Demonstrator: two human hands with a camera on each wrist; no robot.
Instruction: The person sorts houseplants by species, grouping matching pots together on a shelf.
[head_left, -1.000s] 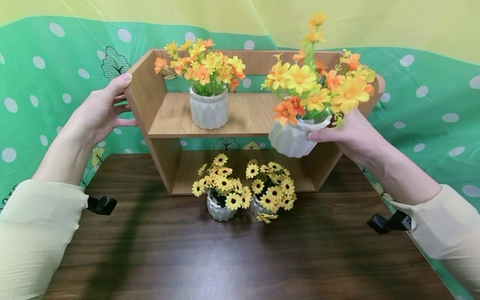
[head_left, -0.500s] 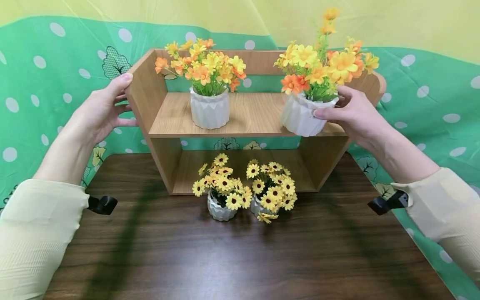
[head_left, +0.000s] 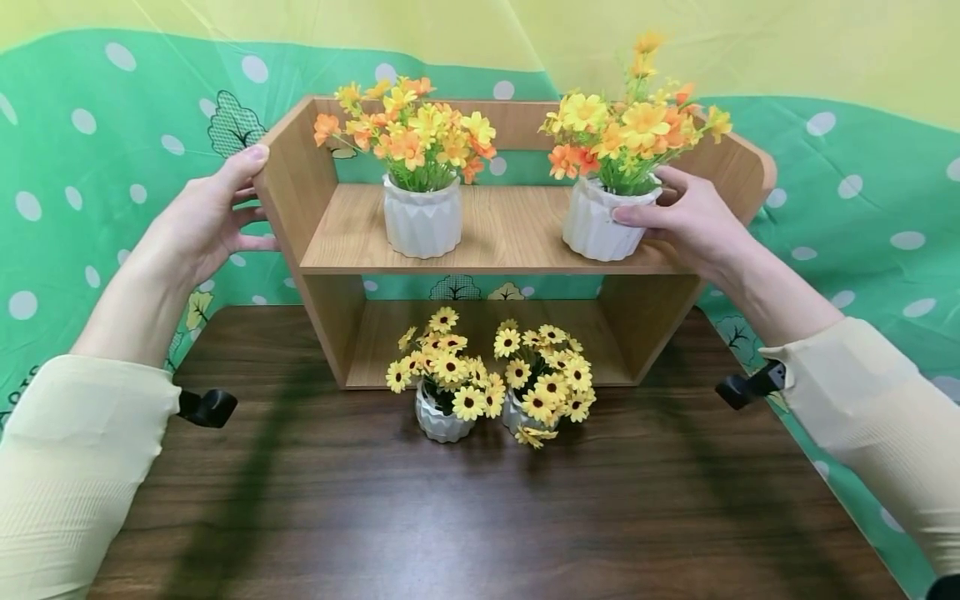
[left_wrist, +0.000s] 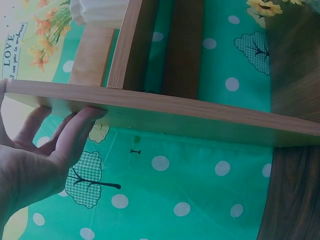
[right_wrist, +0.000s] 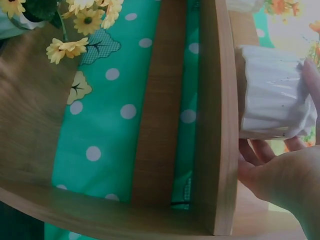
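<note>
Right hand (head_left: 693, 215): thumb and fingers gripping the side of a white flowerpot (head_left: 596, 229), orange and yellow blooms; pot upright, directly left of this hand, over the right part of the upper board (head_left: 510, 221). Left hand (head_left: 197, 218): well apart from it, holding the edge of the left side panel (head_left: 300, 192). Upper board, left: matching flowerpot (head_left: 423, 223). Tabletop (head_left: 450, 525): left daisy pot (head_left: 444, 425), right daisy pot (head_left: 514, 413), side by side.

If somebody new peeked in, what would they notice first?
Probably the bright orange and yellow flowers in the white pot that the right hand holds, right of middle on the upper shelf. A similar potted bunch stands left. Then, perhaps, two pots of yellow flowers on the dark table.
</note>
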